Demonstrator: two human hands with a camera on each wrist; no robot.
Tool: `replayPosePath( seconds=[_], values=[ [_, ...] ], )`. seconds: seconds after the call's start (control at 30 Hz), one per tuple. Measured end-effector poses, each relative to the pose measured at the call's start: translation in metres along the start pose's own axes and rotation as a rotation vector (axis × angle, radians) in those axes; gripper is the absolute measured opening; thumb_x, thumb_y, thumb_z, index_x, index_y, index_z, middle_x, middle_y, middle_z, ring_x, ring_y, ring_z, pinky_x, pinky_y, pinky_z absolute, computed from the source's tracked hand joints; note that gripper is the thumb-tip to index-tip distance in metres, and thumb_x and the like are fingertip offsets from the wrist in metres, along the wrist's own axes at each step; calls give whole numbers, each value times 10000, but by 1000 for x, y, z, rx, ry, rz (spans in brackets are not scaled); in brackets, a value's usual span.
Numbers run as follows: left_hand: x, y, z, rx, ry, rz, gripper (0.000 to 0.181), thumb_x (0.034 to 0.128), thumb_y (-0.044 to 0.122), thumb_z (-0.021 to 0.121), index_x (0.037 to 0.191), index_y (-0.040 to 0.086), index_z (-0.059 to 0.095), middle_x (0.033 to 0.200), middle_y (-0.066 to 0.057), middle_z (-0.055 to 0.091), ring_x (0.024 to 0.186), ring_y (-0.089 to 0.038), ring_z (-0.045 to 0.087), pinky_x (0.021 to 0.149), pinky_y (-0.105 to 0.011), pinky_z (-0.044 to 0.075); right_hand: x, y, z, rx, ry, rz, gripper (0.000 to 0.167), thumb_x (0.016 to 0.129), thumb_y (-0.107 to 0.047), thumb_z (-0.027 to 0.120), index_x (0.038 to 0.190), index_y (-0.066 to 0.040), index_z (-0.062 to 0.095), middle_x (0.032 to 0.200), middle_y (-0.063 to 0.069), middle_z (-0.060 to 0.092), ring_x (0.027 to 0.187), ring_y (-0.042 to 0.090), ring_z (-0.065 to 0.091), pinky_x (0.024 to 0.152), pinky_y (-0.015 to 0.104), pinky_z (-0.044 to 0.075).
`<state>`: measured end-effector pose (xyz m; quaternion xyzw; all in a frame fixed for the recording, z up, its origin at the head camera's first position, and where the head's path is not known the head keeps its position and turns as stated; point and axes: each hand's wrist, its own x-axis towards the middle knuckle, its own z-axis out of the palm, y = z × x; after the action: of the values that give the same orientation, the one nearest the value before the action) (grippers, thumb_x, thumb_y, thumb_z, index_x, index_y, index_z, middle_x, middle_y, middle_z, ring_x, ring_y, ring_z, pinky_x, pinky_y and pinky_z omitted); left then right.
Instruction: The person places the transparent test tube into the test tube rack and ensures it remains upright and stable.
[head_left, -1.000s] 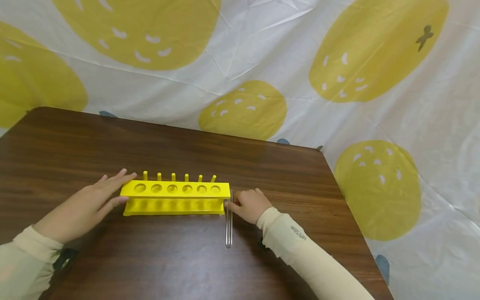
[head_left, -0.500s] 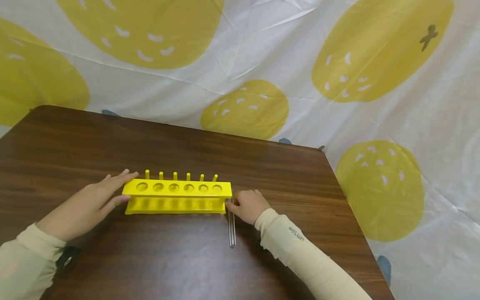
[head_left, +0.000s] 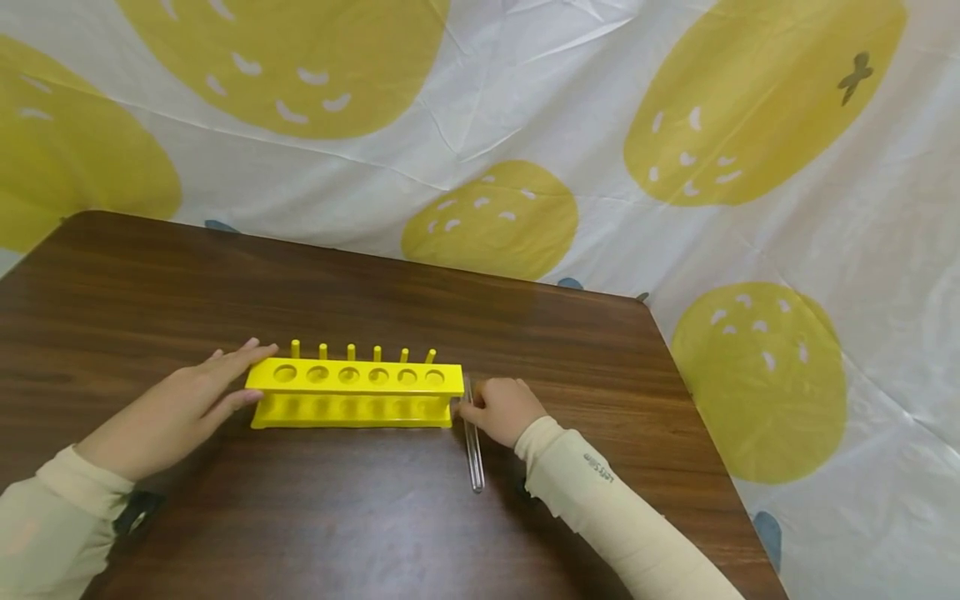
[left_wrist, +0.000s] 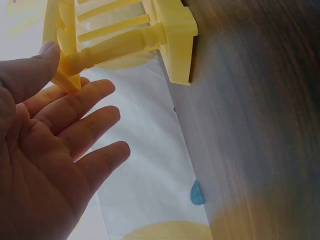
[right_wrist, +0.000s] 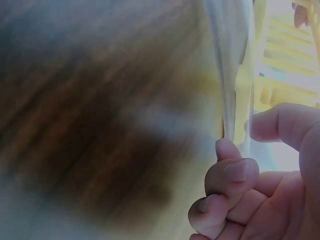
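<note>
A yellow test tube rack (head_left: 363, 387) stands on the brown table, its row of round holes facing up and short pegs along its back. At the rack's left end, my left hand (head_left: 168, 412) pinches the top plate between thumb and index finger; in the left wrist view the other fingers (left_wrist: 92, 127) are spread loosely. Just off the right end, my right hand (head_left: 510, 408) pinches a clear glass test tube (head_left: 474, 454) by its upper part. The tube slants, its rounded end pointing toward me. Close up in the right wrist view, the tube (right_wrist: 235, 50) is blurred.
The dark wood-grain table (head_left: 315, 517) extends around the rack on all sides. Behind it and along the right side hangs a white cloth (head_left: 525, 108) with large yellow fruit prints.
The test tube's rounded end has swung to the right, away from the rack, while my right hand keeps its pinch. My left hand stays on the rack's left end.
</note>
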<state>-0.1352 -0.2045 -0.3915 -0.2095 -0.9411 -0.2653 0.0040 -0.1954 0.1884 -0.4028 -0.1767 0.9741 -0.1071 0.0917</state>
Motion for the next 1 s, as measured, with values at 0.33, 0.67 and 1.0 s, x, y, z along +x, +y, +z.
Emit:
replayPosePath(
  seconds=[0.33,0.67,1.0],
  values=[
    [0,1,-1,-15,-9,5,594,1058,243,611,1576,60,387,1597,-324,301,1329,-677,356,1034,-783,349,-6,8,-12,94,47,17,307,967,-273,669,707,-118,615,561,-49,491,512,112,443,486,242,369],
    [1,-1,-1,-7,-18,1,597,1058,243,612,1579,64,383,1594,-326,308,1326,-681,352,1029,-793,342,-12,13,-22,148,103,40,257,948,-243,691,739,-107,629,585,-36,522,531,119,447,499,246,374],
    [1,0,0,0,-14,5,599,1062,249,605,1586,73,374,1592,-322,309,1317,-681,365,1025,-800,338,-16,16,-30,212,144,65,222,940,-218,681,760,-90,655,592,-23,517,539,119,445,510,253,385]
  ],
)
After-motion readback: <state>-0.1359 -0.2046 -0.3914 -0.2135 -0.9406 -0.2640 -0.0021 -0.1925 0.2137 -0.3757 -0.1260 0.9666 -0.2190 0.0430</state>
